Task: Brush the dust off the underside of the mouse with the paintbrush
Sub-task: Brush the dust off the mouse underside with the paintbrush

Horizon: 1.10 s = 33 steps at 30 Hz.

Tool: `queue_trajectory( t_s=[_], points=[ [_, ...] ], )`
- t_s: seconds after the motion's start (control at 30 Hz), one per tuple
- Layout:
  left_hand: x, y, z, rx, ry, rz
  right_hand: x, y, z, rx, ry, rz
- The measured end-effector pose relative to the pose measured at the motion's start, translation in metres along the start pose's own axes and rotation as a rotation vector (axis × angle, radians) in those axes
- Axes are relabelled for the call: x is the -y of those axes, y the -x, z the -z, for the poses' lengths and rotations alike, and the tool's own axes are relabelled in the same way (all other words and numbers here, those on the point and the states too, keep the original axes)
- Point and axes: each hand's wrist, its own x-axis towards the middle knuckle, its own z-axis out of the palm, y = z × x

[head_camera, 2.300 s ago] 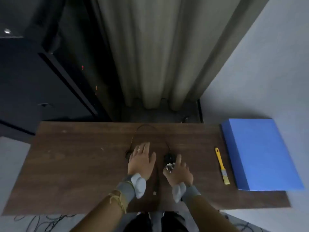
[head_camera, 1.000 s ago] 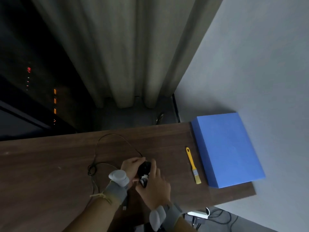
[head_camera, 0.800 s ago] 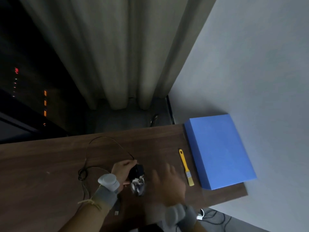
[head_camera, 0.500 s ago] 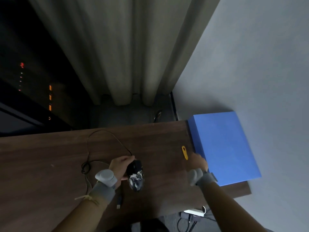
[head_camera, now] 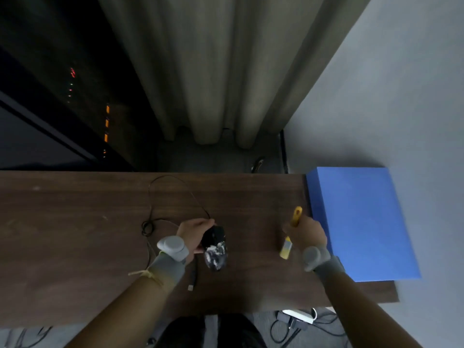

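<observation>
I am looking down on a dark brown wood-grain surface point(head_camera: 75, 247) that runs across the whole width of the view, with the mouse point(head_camera: 215, 247) as my landmark near its middle. My left hand point(head_camera: 194, 234) has its grip closed around the mouse's far end, holding the black body turned up so the underside faces me; that underside is smeared with white dust. My right hand point(head_camera: 307, 234) is well to the right of the mouse, its grip wrapped around the yellow handle of the paintbrush point(head_camera: 291, 232), whose pale bristles point toward me and whose handle tip sticks out past the fingers. I cannot tell whether the bristles touch the wood.

The mouse's thin black cable point(head_camera: 163, 197) loops away behind and to the left of the mouse, and a plug end point(head_camera: 191, 287) lies on the wood just nearer to me than the mouse. A blue box point(head_camera: 359, 222) sits far right of the mouse, just beside the brush hand, against a plain grey wall point(head_camera: 401, 96). Beyond the mouse, past the far edge, hang heavy grey-green curtains point(head_camera: 213, 71). To the far left, a dark cabinet point(head_camera: 62, 109) shows small red and orange lights. Cables and a white power strip point(head_camera: 298, 316) lie on the floor below the near edge.
</observation>
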Motion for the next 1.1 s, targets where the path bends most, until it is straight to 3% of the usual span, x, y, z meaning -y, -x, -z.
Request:
queue_trajectory(
  t_s=[0.17, 0.27, 0.57, 1.1],
  points=[
    [-0.001, 0.005, -0.003, 0.009, -0.006, -0.044, 0.024, 0.083, -0.002, -0.012, -0.600, 0.256],
    [0.001, 0.007, -0.003, 0.017, -0.011, -0.060, 0.035, 0.105, -0.020, -0.006, -0.792, 0.319],
    [0.002, 0.006, -0.008, 0.036, -0.023, -0.067, 0.042, 0.098, -0.053, 0.000, -0.737, 0.475],
    [-0.004, -0.004, -0.002, 0.081, 0.060, -0.054, 0.034, 0.100, -0.046, -0.024, -0.807, 0.377]
  ],
)
